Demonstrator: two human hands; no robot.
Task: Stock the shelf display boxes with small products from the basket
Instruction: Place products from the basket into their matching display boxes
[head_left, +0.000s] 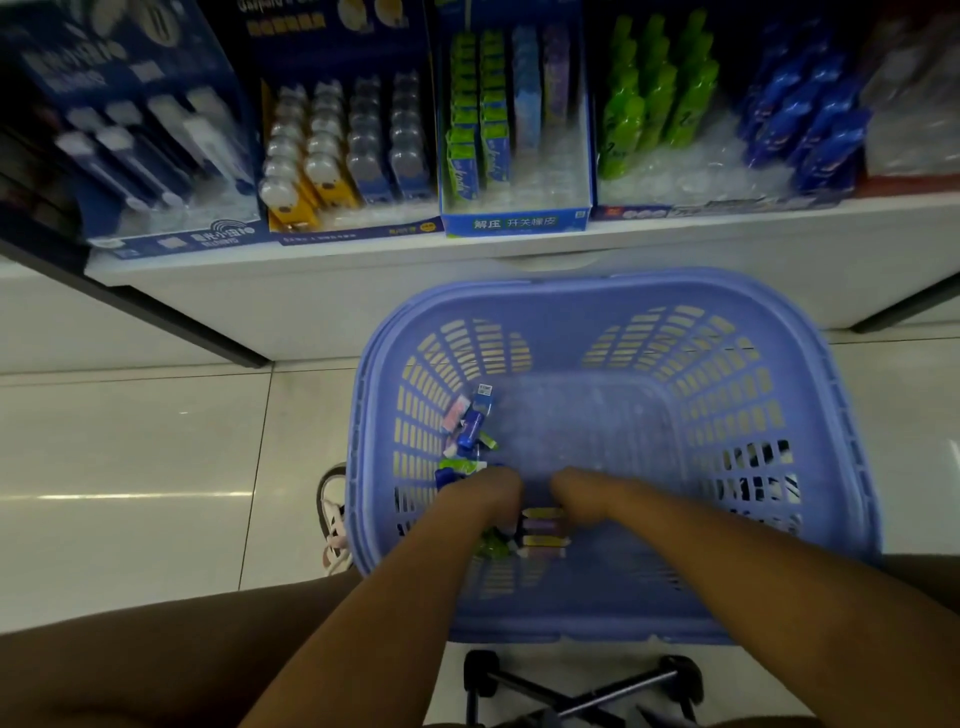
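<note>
A lilac plastic basket (613, 291) stands on the floor below the shelf. Small wrapped products lie in its left part: blue and pink packs (475, 418) by the left wall and a stack of yellow and purple packs (543, 532) near the front. Both my hands reach down into the basket. My left hand (485, 491) is over the green and blue packs and my right hand (579, 493) is just above the stacked packs; their fingers point down and are hidden. The blue display box (514, 223) on the shelf holds green packs on its left and has bare room on its right.
Other display boxes line the white shelf (363, 260): white items at left, round capsules, green bottles (654, 93) and blue packs (810, 119) at right. A shoe (335, 514) is by the basket's left side. A black wheeled frame (582, 686) sits under the basket's near edge.
</note>
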